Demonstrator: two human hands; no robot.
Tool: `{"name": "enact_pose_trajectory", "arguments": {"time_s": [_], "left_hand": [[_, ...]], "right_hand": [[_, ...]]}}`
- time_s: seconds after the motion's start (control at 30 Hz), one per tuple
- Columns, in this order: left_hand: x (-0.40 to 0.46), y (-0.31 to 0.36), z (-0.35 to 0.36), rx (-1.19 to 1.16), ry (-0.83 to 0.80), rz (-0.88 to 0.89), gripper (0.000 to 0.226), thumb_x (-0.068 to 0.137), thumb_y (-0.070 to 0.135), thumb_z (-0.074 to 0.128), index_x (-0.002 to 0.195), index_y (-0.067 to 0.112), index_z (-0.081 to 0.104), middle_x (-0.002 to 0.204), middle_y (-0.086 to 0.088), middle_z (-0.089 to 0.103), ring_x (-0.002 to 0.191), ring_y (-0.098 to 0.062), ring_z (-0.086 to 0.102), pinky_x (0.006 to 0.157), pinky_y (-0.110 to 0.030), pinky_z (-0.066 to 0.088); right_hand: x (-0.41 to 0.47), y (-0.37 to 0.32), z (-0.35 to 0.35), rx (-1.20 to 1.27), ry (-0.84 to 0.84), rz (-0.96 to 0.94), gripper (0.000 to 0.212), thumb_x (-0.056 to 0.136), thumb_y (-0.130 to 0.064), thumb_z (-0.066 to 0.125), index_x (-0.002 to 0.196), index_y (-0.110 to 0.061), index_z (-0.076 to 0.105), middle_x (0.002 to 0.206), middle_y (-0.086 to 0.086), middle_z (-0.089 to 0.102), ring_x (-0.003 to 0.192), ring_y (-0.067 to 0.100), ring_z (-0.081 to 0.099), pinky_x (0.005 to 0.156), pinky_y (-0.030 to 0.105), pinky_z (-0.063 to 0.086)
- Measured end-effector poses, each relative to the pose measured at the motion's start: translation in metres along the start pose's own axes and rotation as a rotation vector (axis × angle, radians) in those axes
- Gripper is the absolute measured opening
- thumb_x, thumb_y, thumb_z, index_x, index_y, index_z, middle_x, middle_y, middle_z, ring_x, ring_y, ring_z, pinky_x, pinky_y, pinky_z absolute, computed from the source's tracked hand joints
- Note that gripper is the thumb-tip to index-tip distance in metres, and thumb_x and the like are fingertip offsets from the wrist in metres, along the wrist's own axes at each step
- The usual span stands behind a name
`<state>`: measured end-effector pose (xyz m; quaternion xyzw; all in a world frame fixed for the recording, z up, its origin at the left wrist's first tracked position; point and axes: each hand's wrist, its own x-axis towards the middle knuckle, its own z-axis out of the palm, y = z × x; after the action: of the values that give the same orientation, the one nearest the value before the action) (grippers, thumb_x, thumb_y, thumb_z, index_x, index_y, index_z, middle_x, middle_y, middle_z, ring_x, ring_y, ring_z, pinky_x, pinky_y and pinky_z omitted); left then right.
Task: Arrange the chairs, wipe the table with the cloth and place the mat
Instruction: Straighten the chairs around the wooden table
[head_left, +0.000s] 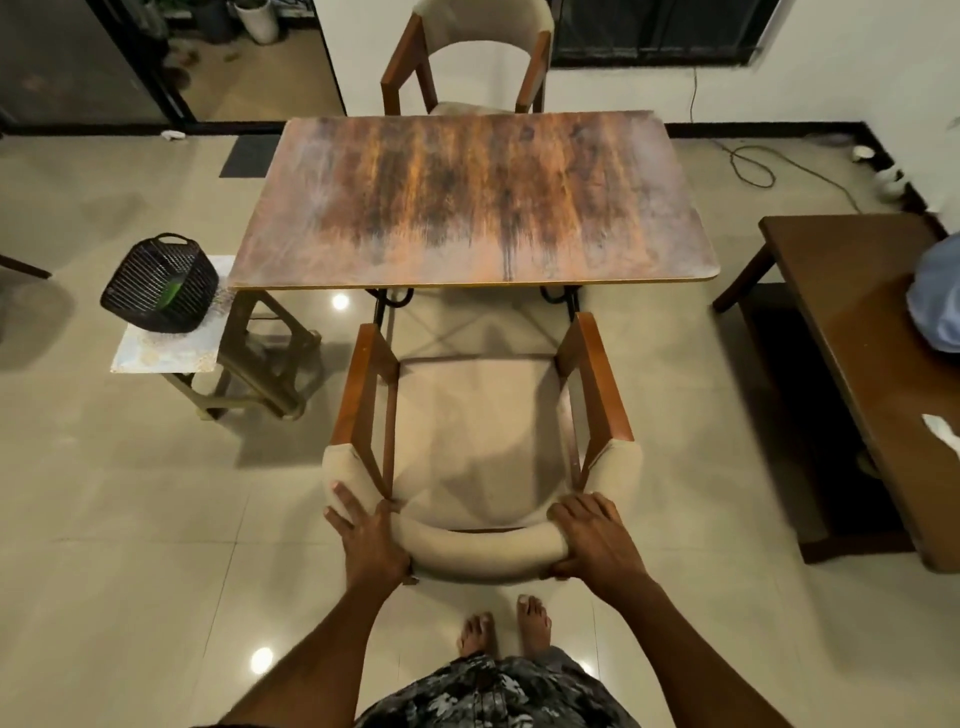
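At lower centre your left hand (363, 540) and right hand (595, 535) grip the near chair (478, 441) backrest, ready to push it under the table (467, 202); cloth possibly in the basket (161, 283).

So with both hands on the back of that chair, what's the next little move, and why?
Probably push the near chair straight forward toward the table. Both the left hand and the right hand grip its padded backrest, yet the seat sits wholly outside the table's near edge, while the far chair is already close against the opposite side.
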<state>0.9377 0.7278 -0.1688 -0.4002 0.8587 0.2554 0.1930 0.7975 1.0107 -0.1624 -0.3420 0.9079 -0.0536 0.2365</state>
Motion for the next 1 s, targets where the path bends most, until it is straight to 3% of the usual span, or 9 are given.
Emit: {"name": "enact_pose_trajectory", "arguments": {"time_s": [0.13,0.23,0.33,0.47,0.73,1.0], "left_hand": [[0.001,0.006,-0.006,0.103,-0.019,-0.008,0.097,0.076,0.019,0.098,0.157,0.024,0.044,0.173,-0.021,-0.032,0.160,-0.059,-0.018,0.127,-0.066,0.031],[0.001,-0.001,-0.005,0.277,-0.045,0.057,0.123,0.080,0.033,0.095,0.171,0.020,0.014,0.171,-0.024,-0.036,0.160,-0.054,-0.025,0.124,-0.077,0.025],[0.001,-0.009,0.000,0.474,-0.071,0.247,0.136,0.082,0.052,0.089,0.173,0.022,-0.009,0.168,-0.021,-0.043,0.160,-0.048,-0.031,0.120,-0.080,0.025],[0.002,-0.011,0.000,0.471,-0.116,0.293,0.139,0.076,0.068,0.087,0.173,0.026,-0.004,0.174,-0.014,-0.036,0.162,-0.040,-0.030,0.122,-0.079,0.022],[0.006,-0.012,-0.002,0.473,-0.101,0.316,0.127,0.084,0.062,0.083,0.173,0.030,-0.001,0.175,-0.012,-0.035,0.164,-0.037,-0.028,0.124,-0.075,0.022],[0.025,-0.003,-0.006,0.493,-0.092,0.301,0.125,0.084,0.058,0.085,0.174,0.029,0.002,0.176,-0.011,-0.032,0.164,-0.037,-0.026,0.122,-0.077,0.022]], "right_hand": [[-0.008,-0.007,0.008,-0.036,0.035,0.129,0.112,0.081,-0.075,0.074,0.168,-0.023,0.027,0.181,0.009,0.003,0.168,0.031,-0.002,0.134,0.045,0.002],[-0.020,-0.016,0.020,-0.010,0.086,0.265,0.117,0.082,-0.072,0.077,0.172,-0.027,0.017,0.178,0.019,-0.018,0.166,0.040,-0.016,0.134,0.053,0.000],[-0.031,-0.026,0.032,0.141,0.155,0.418,0.123,0.078,-0.065,0.086,0.172,-0.033,0.014,0.175,0.024,-0.026,0.164,0.049,-0.012,0.133,0.058,0.014],[-0.027,-0.023,0.043,0.365,0.209,0.430,0.122,0.074,-0.039,0.097,0.171,-0.030,0.024,0.171,0.022,-0.035,0.164,0.049,-0.011,0.129,0.061,0.030],[-0.011,-0.011,0.049,0.456,0.268,0.382,0.094,0.067,-0.033,0.103,0.150,-0.029,0.058,0.173,0.017,-0.034,0.164,0.050,-0.003,0.128,0.057,0.031],[0.002,-0.007,0.024,0.424,0.200,0.378,0.094,0.071,-0.031,0.101,0.153,-0.031,0.056,0.172,0.022,-0.033,0.163,0.053,0.003,0.126,0.057,0.039]]}}
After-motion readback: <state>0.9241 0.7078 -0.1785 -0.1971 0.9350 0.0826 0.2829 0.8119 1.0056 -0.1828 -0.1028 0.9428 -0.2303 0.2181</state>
